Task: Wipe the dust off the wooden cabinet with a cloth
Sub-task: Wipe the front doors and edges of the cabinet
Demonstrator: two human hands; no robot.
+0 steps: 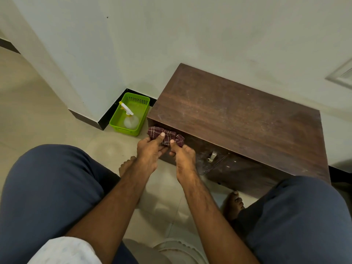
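Observation:
A low dark wooden cabinet (240, 119) stands against the wall, its top streaked with pale dust. A bunched maroon checked cloth (167, 135) hangs in the air just in front of the cabinet's front left corner. My left hand (150, 151) grips the cloth's left part, thumb on top. My right hand (183, 155) pinches its right part, thumb pressed on the fabric. The two hands are close together, below the level of the cabinet top. A metal handle (211, 156) shows on the cabinet door to the right of my hands.
A green plastic basket (142, 119) sits on the floor in the corner left of the cabinet, with a clear spray bottle (129, 116) lying in it. My knees in dark trousers flank the view, bare feet on the tiled floor. A wall corner juts out at left.

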